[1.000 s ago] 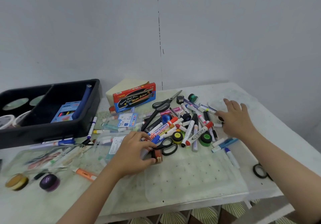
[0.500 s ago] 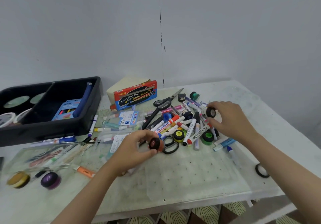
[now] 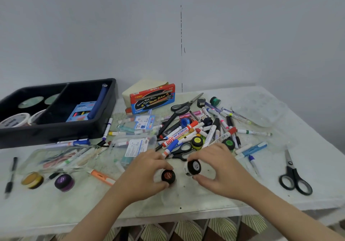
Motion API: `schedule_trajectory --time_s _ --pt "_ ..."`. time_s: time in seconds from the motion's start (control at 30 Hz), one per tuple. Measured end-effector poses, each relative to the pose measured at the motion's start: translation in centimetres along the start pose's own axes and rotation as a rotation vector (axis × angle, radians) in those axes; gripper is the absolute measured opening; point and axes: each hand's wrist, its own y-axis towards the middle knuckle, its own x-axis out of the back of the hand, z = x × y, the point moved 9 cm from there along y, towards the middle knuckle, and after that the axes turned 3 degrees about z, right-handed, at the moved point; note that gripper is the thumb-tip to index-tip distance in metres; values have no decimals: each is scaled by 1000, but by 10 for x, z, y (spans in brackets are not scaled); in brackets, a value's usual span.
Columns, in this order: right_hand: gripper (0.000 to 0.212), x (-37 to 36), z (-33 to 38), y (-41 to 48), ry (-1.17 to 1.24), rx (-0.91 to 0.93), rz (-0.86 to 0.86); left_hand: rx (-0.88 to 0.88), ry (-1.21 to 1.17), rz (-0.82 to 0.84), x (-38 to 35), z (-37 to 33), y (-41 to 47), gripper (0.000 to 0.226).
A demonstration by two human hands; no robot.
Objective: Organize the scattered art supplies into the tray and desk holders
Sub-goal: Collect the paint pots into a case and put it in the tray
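1. Scissors: three pairs. These are the grey-handled scissors (image 3: 189, 102), the black-handled scissors (image 3: 175, 153) in the pile, and the lone black scissors (image 3: 290, 166) at the right.
2. Small paint pots: ten.
   - red-lidded pot (image 3: 168, 176), held in the left hand (image 3: 143, 173)
   - white-bodied pot (image 3: 192, 168), held in the right hand (image 3: 220, 173)
   - yellow pot (image 3: 197, 142)
   - green pot (image 3: 228, 143)
   - blue pot (image 3: 184, 122)
   - navy pot (image 3: 207, 120)
   - black pot (image 3: 201, 101)
   - teal pot (image 3: 215, 101)
   - gold pot (image 3: 32, 180)
   - purple pot (image 3: 64, 182)
3. Card boxes: two, the red box (image 3: 153, 98) and the blue box (image 3: 82, 111).
4. Clear cases: three, the colour-pen case (image 3: 141, 124), the labelled case (image 3: 134, 143) and the long case (image 3: 56, 156).
5. Black tray (image 3: 56, 130): one, with two compartments.
6. Markers (image 3: 211, 134): they overlap and there are too many to count.

We look down on a hobby or art desk in a plain room: a white table (image 3: 321, 158) against a bare grey wall (image 3: 242, 35), littered with markers (image 3: 179, 134), scissors (image 3: 295, 177), paint pots (image 3: 64, 182) and a water-colour box (image 3: 153, 98), with a black tray (image 3: 56, 132) alongside and patterned floor tiles (image 3: 186, 229) below.
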Motion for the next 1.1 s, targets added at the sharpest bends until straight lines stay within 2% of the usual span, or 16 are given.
schedule_trajectory --time_s 0.13,0.23,0.43,0.53,0.73,0.93,1.1 --pt "35 -24 5 0 -111 41 105 25 -10 -21 -3 2 -4 48" --pt "40 -32 7 2 -171 62 93 45 -84 -39 -4 4 -7 53" --pt "44 -40 12 5 -229 101 73 93 -97 -89 -5 7 -8 39" --pt "34 -41 13 5 -225 98 86 100 -100 -99 -6 7 -9 35" --pt "35 -44 8 4 -169 47 67 119 -122 -106 -6 7 -11 34" --pt "36 -43 21 3 -275 126 22 130 -104 -107 -5 7 -11 34" --pt "34 -43 14 5 -127 66 90 133 -117 -90 -9 8 -11 36"
